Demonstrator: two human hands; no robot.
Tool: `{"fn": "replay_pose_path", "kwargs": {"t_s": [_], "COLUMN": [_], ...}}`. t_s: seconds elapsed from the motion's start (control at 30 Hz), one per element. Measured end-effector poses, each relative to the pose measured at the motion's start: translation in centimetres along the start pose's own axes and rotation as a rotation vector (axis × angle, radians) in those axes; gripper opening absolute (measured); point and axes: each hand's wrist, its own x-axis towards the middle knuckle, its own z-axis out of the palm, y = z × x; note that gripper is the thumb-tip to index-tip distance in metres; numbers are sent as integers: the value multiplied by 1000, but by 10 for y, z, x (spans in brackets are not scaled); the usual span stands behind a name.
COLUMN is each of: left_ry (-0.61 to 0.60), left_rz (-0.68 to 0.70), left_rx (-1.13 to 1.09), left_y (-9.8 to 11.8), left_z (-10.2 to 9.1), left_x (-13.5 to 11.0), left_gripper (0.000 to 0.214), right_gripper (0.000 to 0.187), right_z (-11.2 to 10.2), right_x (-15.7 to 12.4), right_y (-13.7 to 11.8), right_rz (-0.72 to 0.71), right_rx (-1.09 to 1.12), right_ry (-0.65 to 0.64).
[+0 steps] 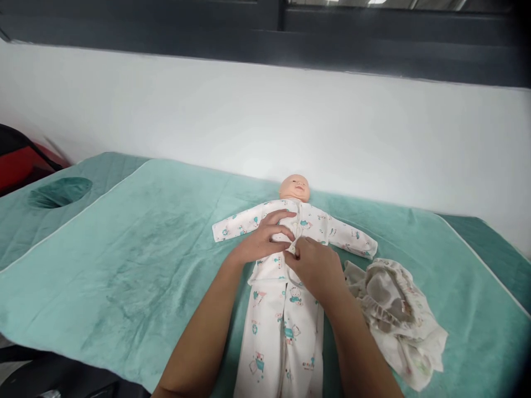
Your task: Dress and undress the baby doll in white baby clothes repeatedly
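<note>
A baby doll lies on its back, dressed in a white printed top with its sleeves spread out and matching printed trousers. Across the chest rests my left hand, fingers spread and stretched over the fabric beside the front opening. My right hand is closed in a pinch on the edge of the top's front opening, around the middle. The fingers hide whatever fastener may be there. Both hands touch the top, close together.
A crumpled white cloth item with a gathered edge lies right of the doll. The padded bed has a green cover and a face hole at its left end. Behind stands a white wall. A red and black bag sits far left.
</note>
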Motion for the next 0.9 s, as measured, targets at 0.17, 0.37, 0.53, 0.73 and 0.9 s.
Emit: {"fn": "replay_pose_path", "kwargs": {"t_s": [0.17, 0.37, 0.53, 0.73, 0.9], "left_ry": [-67, -52, 19, 70, 65], "left_rz": [39, 8, 38, 50, 55], "left_rx": [56, 54, 10, -11, -74], "left_y": [3, 7, 5, 4, -1], "left_z": [-3, 3, 7, 11, 8], "left_x": [-1, 2, 3, 5, 6], "left_gripper": [17, 10, 8, 9, 11], "right_gripper": [27, 29, 32, 31, 31], "right_z": [-9, -25, -29, -15, -7], "right_x": [9, 8, 9, 19, 22], "right_y": [15, 24, 33, 39, 38], "right_rz": [-151, -211, -259, -280, -211], "right_rx": [111, 226, 312, 394, 409], "right_ry": [-145, -254, -332, -273, -177]}}
